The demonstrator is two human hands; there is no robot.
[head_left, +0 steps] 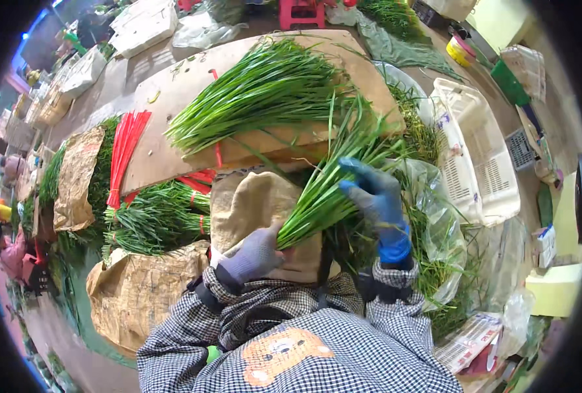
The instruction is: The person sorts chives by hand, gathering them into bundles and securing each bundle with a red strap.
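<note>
My left hand (pixel 254 254), in a pale grey-purple glove, is closed around the stem end of a loose bunch of Chinese chives (pixel 320 200). The bunch slants up and away to the right above my lap, its leaf tips fanning over the board's near edge. Against its right side is my right hand (pixel 376 196), in a blue glove, with thumb and fingers apart and no bundle between them. A larger pile of chives (pixel 265 92) lies across the wooden board (pixel 160 134) in front of me. Tan sacking (pixel 255 196) lies under the held bunch.
Red ties (pixel 126 154) hang over the board's left edge. Below them lie tied chive bundles (pixel 157 219) by a brown sack (pixel 148 295). At my right are loose leaves, clear plastic (pixel 438 223) and a white crate (pixel 477 157). A red stool (pixel 301 13) stands beyond the board.
</note>
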